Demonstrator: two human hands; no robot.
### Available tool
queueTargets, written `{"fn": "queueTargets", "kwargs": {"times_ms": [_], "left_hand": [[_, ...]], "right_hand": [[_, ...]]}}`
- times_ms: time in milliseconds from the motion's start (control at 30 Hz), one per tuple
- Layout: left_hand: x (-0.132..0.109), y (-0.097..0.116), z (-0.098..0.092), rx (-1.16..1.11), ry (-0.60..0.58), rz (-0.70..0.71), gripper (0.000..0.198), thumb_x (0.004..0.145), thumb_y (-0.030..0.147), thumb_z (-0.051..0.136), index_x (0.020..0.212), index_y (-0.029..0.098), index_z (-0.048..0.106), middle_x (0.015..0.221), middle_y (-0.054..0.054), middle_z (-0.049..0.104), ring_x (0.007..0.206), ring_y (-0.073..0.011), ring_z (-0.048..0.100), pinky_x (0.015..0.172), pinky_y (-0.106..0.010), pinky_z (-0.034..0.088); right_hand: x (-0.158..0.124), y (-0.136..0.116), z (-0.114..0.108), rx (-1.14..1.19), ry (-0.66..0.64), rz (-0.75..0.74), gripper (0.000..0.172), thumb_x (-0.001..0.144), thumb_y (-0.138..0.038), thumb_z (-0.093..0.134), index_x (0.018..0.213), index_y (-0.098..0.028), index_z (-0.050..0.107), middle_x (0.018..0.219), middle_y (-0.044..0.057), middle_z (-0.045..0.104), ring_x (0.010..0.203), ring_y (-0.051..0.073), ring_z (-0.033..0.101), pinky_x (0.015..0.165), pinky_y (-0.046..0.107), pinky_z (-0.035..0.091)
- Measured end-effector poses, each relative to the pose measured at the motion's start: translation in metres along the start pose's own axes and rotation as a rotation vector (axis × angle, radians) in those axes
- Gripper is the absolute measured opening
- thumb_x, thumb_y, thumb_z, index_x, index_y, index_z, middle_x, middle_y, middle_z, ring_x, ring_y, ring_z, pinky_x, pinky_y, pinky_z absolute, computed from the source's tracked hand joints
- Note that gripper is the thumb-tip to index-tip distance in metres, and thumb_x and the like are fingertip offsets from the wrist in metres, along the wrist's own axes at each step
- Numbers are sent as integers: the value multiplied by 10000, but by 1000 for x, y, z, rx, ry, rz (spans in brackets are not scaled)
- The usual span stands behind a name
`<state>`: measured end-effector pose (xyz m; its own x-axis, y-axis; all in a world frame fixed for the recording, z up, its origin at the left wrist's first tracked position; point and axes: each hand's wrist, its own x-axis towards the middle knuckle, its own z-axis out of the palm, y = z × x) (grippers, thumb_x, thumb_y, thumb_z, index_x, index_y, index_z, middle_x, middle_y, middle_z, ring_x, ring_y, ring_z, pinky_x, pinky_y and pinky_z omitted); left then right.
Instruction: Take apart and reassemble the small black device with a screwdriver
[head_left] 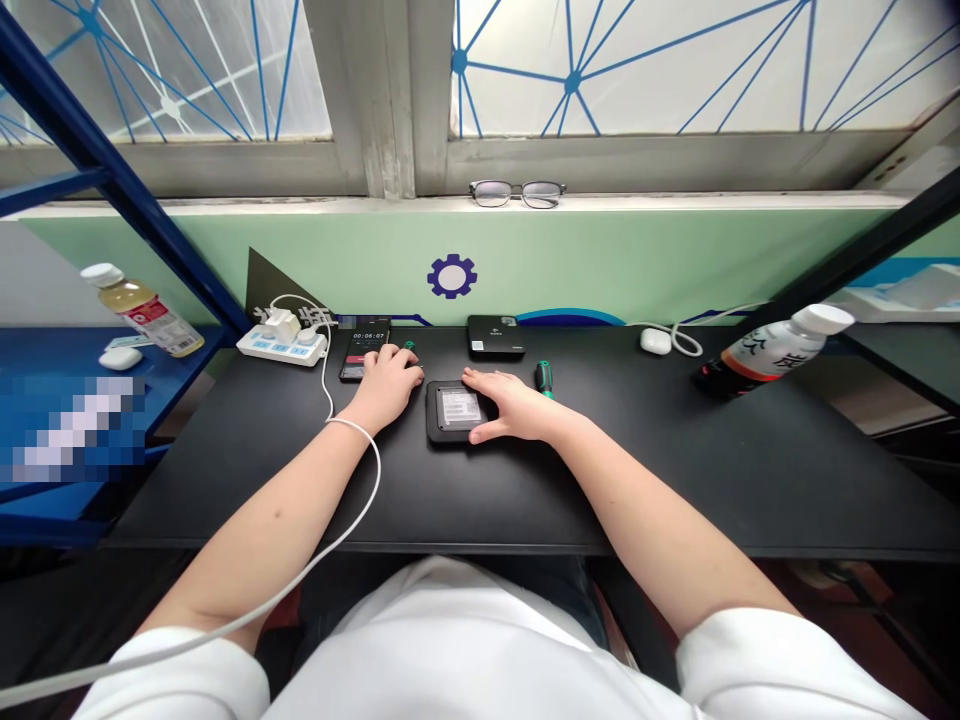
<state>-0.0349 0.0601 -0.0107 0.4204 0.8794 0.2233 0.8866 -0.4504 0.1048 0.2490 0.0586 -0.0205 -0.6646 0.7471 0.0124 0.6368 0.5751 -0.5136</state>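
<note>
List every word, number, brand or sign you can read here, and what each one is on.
"00:06:07": on the phone screen.
Gear sign, wordless: on the green panel.
White characters on the dark triangle: partly hidden, unreadable.
Brushed characters on the right bottle: too unclear to quote.
Print on the device, box and left bottle: too small or blurred.

Black desktop as seen by us: at rear left, white power strip and smartphone showing timer; at rear centre, flat black box; before it, labelled square black device and green-and-black screwdriver; farther right, we note white earbud case and white-capped bottle.
</note>
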Motion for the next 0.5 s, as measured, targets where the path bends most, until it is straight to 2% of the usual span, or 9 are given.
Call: {"fn": "queueTargets", "kwargs": {"times_ms": [133, 333, 500], "left_hand": [[3, 2, 2, 43, 11, 26, 244, 1057, 222, 602, 1000, 246, 838, 1340, -139, 729, 1301, -402, 490, 965, -580, 387], [6, 6, 7, 133, 59, 75, 235, 1061, 181, 579, 982, 196, 799, 1275, -145, 763, 1219, -388, 550, 916, -551, 405], [6, 6, 8, 53, 112, 63, 186, 1057, 158, 571, 1005, 189, 747, 1228, -147, 772, 1185, -356, 593, 888, -508, 420]], "right_hand": [[0, -2, 1, 6, 3, 3, 1163, 749, -742, 883, 1681, -202, 445, 1758, 227, 399, 1641, 468, 390, 1346, 707, 274], [-2, -4, 1, 11, 10, 5, 1154, 747, -721, 896, 1677, -201, 453, 1757, 231, 404, 1623, 457, 428, 1338, 687, 284], [-2, -6, 1, 16, 1, 14, 1141, 756, -708, 899, 1676, -200, 453, 1760, 222, 404, 1640, 442, 401, 1336, 677, 280]]}}
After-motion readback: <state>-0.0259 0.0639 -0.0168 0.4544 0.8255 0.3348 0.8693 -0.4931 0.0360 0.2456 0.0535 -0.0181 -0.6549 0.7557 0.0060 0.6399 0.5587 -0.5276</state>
